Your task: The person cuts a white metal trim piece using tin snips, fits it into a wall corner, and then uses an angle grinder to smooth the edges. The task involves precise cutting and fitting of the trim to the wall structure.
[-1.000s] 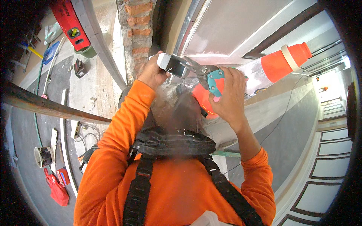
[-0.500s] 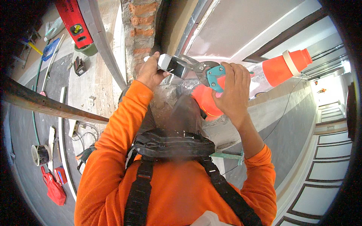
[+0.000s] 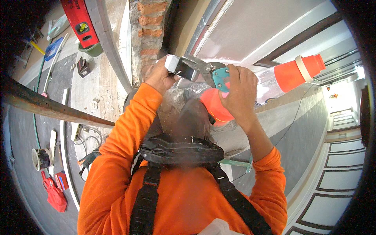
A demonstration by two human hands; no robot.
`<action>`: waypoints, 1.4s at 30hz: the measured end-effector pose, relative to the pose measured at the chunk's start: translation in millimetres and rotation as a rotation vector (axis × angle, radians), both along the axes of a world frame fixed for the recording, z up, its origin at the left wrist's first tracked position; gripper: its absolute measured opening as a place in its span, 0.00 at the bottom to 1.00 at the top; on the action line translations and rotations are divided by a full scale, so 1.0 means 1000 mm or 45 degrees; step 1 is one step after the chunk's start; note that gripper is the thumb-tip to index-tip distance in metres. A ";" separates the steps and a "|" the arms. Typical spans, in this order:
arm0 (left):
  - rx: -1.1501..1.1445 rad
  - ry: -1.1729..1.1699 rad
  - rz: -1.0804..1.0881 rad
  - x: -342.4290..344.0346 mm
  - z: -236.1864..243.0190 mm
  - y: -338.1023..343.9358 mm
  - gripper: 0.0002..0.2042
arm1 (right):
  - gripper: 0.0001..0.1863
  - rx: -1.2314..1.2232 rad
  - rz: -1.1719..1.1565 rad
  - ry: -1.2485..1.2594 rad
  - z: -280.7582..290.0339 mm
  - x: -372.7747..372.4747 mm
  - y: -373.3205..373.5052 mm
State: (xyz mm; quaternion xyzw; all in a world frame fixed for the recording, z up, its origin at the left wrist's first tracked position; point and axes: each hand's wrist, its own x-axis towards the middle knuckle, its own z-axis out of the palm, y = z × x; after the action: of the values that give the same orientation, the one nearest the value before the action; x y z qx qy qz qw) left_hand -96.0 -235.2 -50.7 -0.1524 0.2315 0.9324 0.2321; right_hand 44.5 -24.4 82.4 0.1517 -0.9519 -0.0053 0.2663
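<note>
My left hand (image 3: 157,76) is closed around a short white square-section channel (image 3: 172,63), whose dark hollow end faces right. In my right hand (image 3: 243,90) are tin snips (image 3: 208,73) with teal grips, the fingers wrapped round the handles. The snips' grey blades reach left to the top edge of the channel's end. Whether the blades have bitten into it I cannot tell. An orange traffic cone (image 3: 217,105) lies on its side below the snips, partly covered by my right hand.
A brick column (image 3: 150,19) rises just beyond my left hand. To the left stand a metal post (image 3: 111,43) with a red spirit level (image 3: 80,23), and a slanting brown bar (image 3: 55,107). A bucket (image 3: 41,159), red bag (image 3: 55,196) and cables (image 3: 92,137) lie on the floor.
The snips and my right hand have moved slightly left and up, and its fingers have drawn the handles closer together. My left hand and the channel have shifted a little right.
</note>
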 end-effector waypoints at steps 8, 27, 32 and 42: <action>-0.050 0.075 0.020 -0.003 0.015 -0.011 0.11 | 0.29 0.052 0.097 -0.090 0.006 -0.003 0.010; -0.373 0.151 -0.050 -0.003 0.035 -0.011 0.09 | 0.27 -0.148 0.163 -0.350 -0.005 -0.009 0.017; -0.384 0.142 0.016 0.003 0.043 -0.017 0.10 | 0.30 -0.194 0.225 -0.346 -0.002 -0.009 0.008; -0.318 0.166 0.033 -0.002 0.033 -0.021 0.11 | 0.29 -0.148 0.263 -0.398 0.005 -0.010 0.007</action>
State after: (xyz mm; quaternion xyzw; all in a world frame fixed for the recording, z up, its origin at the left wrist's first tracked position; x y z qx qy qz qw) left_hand -97.7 -256.1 -18.2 -0.1223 0.3583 0.9071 0.1839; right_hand 35.0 -17.9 87.5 0.2320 -0.9597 0.1006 0.1226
